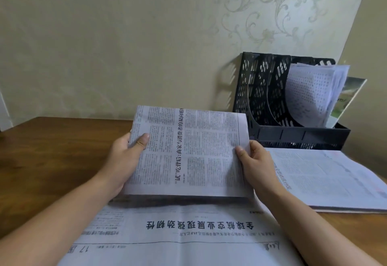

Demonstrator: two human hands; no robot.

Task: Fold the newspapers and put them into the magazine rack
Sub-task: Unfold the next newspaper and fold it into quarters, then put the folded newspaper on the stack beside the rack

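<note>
Above the middle of the counter [52,150], a folded newspaper [188,152] is held clear of the surface, tilted with its far edge raised. The left hand [123,161] grips its left edge, thumb on top, fingers curled underneath and out of sight. The right hand [255,165] pinches the right edge, thumb on the printed face, the other fingers behind the sheet. Directly below and nearer the person lies an open newspaper [178,236], flat, headline facing away from the person. To the right rests a second flat newspaper [326,179], just in front of the black perforated magazine rack [272,98]. The rack stands against the wallpapered wall [125,35]. Its rightmost compartment holds curled papers [310,93] and a glossy magazine [347,96]; the left compartments show only dividers.
</note>
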